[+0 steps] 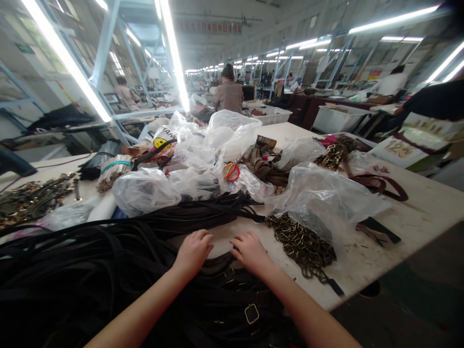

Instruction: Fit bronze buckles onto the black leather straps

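Observation:
My left hand (194, 252) is closed, its fingers bent over at the edge of the black straps (137, 237); what they grip is hidden. Just to its right, my right hand (251, 251) pinches a dark strap between thumb and fingers. Below both hands, more black straps run toward me, some fitted with a square brass-coloured buckle (251, 314). A heap of bronze-coloured metal buckles (302, 246) lies on the table to the right of my right hand, partly under a clear plastic bag (326, 193).
Red-and-yellow-handled scissors (232, 171) rest among plastic bags (232, 130) ahead. Brown straps (266, 162) lie beyond. Strap pieces with metal fittings (36, 195) are piled at the left. The table's edge (391, 268) runs along the right. A person (228, 92) stands farther back.

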Action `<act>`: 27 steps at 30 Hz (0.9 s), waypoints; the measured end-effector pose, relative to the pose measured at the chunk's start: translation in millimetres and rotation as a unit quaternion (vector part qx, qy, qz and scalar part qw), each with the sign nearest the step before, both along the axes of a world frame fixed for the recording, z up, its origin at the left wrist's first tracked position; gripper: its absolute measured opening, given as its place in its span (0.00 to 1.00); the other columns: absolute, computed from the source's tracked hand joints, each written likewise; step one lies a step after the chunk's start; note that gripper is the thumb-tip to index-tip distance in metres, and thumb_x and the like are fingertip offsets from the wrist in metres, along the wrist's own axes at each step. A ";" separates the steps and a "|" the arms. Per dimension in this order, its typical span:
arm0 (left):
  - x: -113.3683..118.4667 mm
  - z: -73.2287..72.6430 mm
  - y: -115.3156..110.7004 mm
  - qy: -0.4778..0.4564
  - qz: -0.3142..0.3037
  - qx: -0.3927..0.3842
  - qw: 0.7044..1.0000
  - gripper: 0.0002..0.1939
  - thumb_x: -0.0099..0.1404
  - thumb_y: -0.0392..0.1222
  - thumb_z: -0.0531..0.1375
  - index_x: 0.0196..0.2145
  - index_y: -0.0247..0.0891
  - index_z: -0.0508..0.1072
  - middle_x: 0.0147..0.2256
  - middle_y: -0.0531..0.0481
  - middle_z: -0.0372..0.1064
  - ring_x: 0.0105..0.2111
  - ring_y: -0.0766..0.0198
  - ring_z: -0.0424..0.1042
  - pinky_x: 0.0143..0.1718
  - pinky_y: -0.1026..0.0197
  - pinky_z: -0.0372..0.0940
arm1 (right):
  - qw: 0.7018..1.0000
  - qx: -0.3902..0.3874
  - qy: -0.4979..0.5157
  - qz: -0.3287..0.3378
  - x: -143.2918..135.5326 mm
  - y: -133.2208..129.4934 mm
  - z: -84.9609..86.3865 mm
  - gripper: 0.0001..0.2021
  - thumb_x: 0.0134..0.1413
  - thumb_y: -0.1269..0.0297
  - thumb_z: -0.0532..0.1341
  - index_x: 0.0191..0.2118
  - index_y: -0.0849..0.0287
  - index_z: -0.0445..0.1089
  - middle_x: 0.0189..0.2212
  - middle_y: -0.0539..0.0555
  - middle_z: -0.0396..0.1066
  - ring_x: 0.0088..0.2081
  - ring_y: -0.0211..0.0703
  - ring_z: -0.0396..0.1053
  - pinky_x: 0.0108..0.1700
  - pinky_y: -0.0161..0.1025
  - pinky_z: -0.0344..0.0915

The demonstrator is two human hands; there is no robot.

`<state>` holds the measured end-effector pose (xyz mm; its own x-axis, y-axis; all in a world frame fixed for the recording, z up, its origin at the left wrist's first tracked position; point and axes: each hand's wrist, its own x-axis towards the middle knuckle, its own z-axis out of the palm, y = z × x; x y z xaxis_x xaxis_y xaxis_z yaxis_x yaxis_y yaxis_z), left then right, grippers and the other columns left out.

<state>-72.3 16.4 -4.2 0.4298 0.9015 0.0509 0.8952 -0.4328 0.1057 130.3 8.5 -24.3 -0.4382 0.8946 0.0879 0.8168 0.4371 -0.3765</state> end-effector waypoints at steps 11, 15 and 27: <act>-9.7 -15.5 44.0 0.129 -0.047 -0.026 0.990 0.22 0.58 0.28 0.48 0.48 0.42 0.63 0.33 0.48 0.66 0.32 0.62 0.66 0.34 0.62 0.58 | 0.992 -0.118 -0.003 -0.048 4.5 -32.2 -15.6 0.16 0.54 0.58 0.49 0.32 0.59 0.72 0.29 0.55 0.70 0.34 0.40 0.65 0.35 0.34 0.54; -2.0 -10.5 35.1 0.108 -0.084 -0.026 0.990 0.26 0.57 0.27 0.47 0.52 0.46 0.60 0.35 0.49 0.64 0.31 0.63 0.65 0.33 0.62 0.58 | 0.985 -0.145 0.046 -0.076 3.9 -29.6 -16.1 0.15 0.53 0.56 0.51 0.33 0.58 0.71 0.31 0.53 0.71 0.34 0.40 0.65 0.35 0.33 0.54; 76.5 9.1 -14.0 -0.074 -0.081 -0.026 0.994 0.21 0.62 0.48 0.48 0.51 0.38 0.62 0.35 0.44 0.64 0.37 0.56 0.63 0.39 0.56 0.56 | 0.965 0.019 -0.093 -0.246 68.8 -5.7 -16.6 0.07 0.53 0.67 0.52 0.32 0.59 0.66 0.31 0.55 0.68 0.33 0.41 0.65 0.33 0.35 0.54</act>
